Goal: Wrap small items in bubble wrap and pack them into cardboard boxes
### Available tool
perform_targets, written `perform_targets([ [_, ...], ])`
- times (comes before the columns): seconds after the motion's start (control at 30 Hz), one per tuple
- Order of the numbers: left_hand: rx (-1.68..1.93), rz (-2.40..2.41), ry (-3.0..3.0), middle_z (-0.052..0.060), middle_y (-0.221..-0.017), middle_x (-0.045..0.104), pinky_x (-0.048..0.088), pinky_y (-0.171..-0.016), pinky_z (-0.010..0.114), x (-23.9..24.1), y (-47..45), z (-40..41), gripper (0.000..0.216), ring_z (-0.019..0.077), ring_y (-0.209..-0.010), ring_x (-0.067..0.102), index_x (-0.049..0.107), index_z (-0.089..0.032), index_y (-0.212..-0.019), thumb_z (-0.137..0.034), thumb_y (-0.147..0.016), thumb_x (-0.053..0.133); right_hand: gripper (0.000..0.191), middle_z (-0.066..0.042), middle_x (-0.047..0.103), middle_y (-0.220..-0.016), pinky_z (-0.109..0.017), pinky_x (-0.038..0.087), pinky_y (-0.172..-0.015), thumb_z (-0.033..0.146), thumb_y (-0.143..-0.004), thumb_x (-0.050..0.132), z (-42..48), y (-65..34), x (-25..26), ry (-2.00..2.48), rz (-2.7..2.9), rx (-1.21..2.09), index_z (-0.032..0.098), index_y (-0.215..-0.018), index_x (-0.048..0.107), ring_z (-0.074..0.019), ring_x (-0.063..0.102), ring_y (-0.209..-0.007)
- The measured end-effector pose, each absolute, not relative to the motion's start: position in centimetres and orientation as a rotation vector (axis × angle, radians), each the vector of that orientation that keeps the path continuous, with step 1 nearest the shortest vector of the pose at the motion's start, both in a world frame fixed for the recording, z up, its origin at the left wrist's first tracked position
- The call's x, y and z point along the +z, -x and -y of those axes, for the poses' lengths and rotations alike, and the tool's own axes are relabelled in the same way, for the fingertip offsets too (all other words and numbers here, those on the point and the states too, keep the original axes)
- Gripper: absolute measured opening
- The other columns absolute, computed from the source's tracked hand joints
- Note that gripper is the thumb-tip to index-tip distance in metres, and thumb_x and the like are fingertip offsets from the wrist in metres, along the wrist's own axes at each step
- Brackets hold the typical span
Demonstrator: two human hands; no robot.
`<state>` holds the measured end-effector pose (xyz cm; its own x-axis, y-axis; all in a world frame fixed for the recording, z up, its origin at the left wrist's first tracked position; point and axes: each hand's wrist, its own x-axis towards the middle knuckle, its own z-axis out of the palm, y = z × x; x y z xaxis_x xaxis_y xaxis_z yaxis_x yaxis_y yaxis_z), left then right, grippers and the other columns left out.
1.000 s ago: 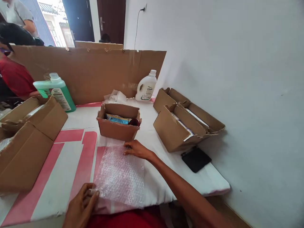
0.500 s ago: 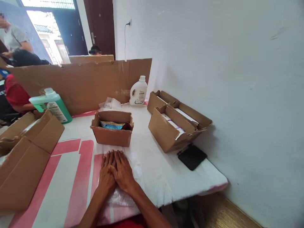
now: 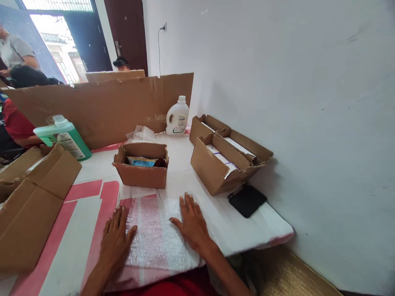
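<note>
A clear sheet of bubble wrap (image 3: 154, 236) lies flat on the table close to me. My left hand (image 3: 115, 234) rests at its left edge, fingers stretched out and thumb toward the sheet. On the right edge lies my right hand (image 3: 193, 222), palm down with the fingers spread. Neither hand holds anything. Just beyond the sheet stands a small open cardboard box (image 3: 142, 176), with a blue packet (image 3: 141, 162) and something dark red inside.
Cardboard boxes (image 3: 212, 176) with white packs stand at the right, beside a black flat object (image 3: 247, 200). More boxes (image 3: 33, 213) are on the left. A green bottle (image 3: 72, 139) and a white jug (image 3: 178, 117) stand before a cardboard screen (image 3: 123, 102). Other people are behind it.
My hands, side by side on the middle of the bubble wrap before, have slid apart to its left and right edges. The sheet now shows between them. The view has shifted slightly.
</note>
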<state>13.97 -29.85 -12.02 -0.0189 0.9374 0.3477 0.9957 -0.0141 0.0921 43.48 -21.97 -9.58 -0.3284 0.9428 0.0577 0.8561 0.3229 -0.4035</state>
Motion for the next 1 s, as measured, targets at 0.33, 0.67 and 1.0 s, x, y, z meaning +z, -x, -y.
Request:
perform_targets([
  [0.33, -0.273, 1.348, 2.587, 0.012, -0.156, 0.046, 0.04, -0.113, 0.04, -7.7, -14.6, 34.9, 0.094, 0.0299, -0.142, 0.047, 0.029, -0.022, -0.158, -0.072, -0.083, 0.057, 0.104, -0.018, 0.012, -0.168, -0.058, 0.009, -0.125, 0.063, -0.085, 0.065, 26.2, -48.0, -9.6, 0.762, 2.873, 0.598, 0.016, -0.163, 0.014, -0.0353, 0.006, -0.156],
  [0.67, -0.324, 1.37, 2.501, 0.003, -0.145, 0.06, 0.043, -0.106, 0.031, -9.1, -14.2, 38.4, 0.07, 0.0209, -0.129, 0.058, 0.037, -0.026, -0.154, -0.032, -0.089, 0.062, 0.08, -0.016, 0.03, -0.164, -0.05, 0.023, -0.124, 0.06, -0.097, 0.049, 27.9, -49.2, -10.8, 0.619, 2.842, 0.382, 0.015, -0.16, 0.027, -0.0289, 0.019, -0.155],
  [1.0, -0.358, 1.402, 2.625, 0.009, -0.152, 0.053, 0.041, -0.11, 0.039, -7.7, -14.4, 36.3, 0.092, 0.028, -0.136, 0.051, 0.032, -0.022, -0.157, -0.062, -0.082, 0.066, 0.075, -0.015, 0.036, -0.162, -0.051, 0.027, -0.123, 0.059, -0.098, 0.047, 27.0, -49.2, -11.1, 0.6, 2.782, 0.285, 0.014, -0.157, 0.034, -0.0307, 0.02, -0.155],
])
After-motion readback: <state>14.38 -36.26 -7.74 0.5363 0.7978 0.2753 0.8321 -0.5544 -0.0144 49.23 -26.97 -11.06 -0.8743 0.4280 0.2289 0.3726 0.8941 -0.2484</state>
